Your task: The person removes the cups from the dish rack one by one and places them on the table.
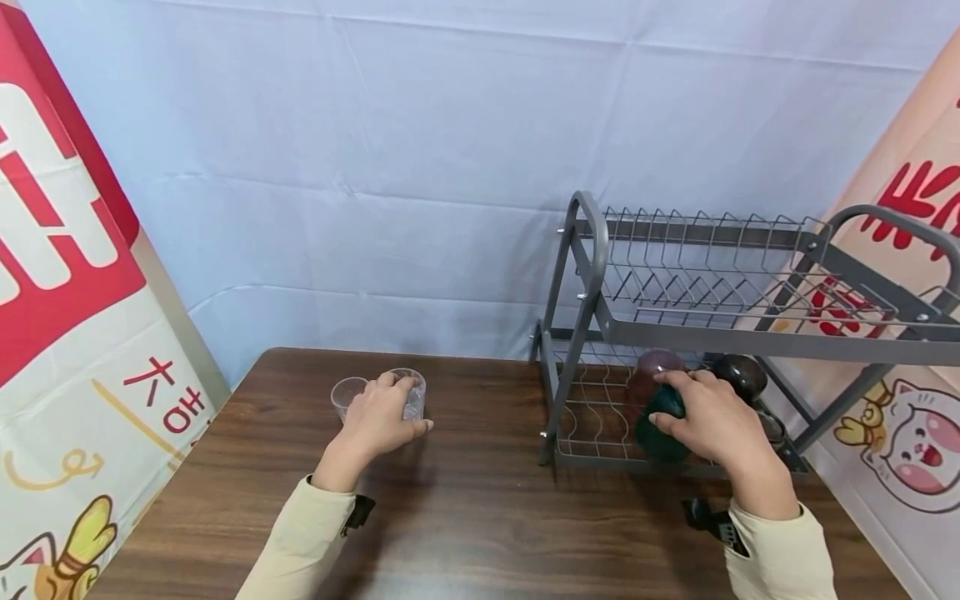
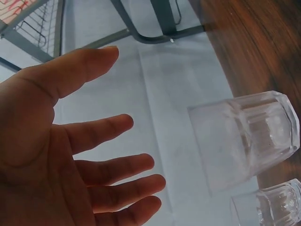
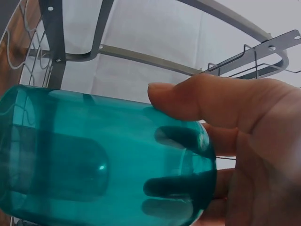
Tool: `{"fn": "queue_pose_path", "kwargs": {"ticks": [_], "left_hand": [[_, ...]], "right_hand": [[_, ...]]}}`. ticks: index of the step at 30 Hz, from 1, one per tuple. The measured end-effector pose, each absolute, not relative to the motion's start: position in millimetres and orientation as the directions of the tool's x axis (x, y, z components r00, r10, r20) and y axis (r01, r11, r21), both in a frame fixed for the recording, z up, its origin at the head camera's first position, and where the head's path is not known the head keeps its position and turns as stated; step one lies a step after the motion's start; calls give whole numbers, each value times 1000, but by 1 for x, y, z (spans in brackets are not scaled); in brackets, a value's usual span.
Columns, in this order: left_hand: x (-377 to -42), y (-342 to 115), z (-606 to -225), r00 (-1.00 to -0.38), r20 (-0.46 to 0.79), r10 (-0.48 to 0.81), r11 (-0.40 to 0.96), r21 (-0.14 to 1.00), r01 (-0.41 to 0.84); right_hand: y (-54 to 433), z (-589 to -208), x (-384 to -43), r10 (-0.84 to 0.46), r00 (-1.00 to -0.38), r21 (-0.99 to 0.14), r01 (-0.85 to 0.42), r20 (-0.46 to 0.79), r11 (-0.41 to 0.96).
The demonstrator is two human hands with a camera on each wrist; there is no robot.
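Brown bench [image 1: 487, 508] widest from where I sit: back edge beyond fingers of left hand [image 1: 377, 417], open stretch between hands. Grey rack [image 1: 750, 339]: upper tier beyond right hand [image 1: 716, 421]. Teal glass [image 3: 94, 155], translucent, shiny, at lower tier's front, gripped by my right fingers and thumb, forearm reaching forward. Left fingers spread, holding nothing, clear glasses [image 2: 270, 132] just past fingertips.

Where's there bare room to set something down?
Bare: table between the clear cups and rack; the top shelf; the lower shelf left of the pink cup.

Crowded: lower shelf's right part, with pink cup, teal cup, dark cup and right hand; around the clear cups, by the left hand.
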State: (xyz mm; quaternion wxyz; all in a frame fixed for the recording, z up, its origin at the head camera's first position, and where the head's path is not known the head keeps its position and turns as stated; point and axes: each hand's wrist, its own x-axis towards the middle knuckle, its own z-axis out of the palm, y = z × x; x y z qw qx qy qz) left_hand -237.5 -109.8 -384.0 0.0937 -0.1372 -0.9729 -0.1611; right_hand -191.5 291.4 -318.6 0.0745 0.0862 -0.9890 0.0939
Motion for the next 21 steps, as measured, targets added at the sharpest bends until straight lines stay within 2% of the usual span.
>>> {"fn": "queue_pose_path", "kwargs": {"ticks": [7,15,21], "left_hand": [[-226,-106,-380,-937,251,241,901,300,312],[-216,-100,-381,-919,284,275,904,248,347],[-209,-94,-382,-909,287,301,886,267,378]], "right_hand": [[284,-314,-184,-186,-963,-176,-221,196,959],[276,-312,-177,-213,-955,-171,-249,204,953],[268,-310,-172,-258,-936,-172,-302,240,938]]}}
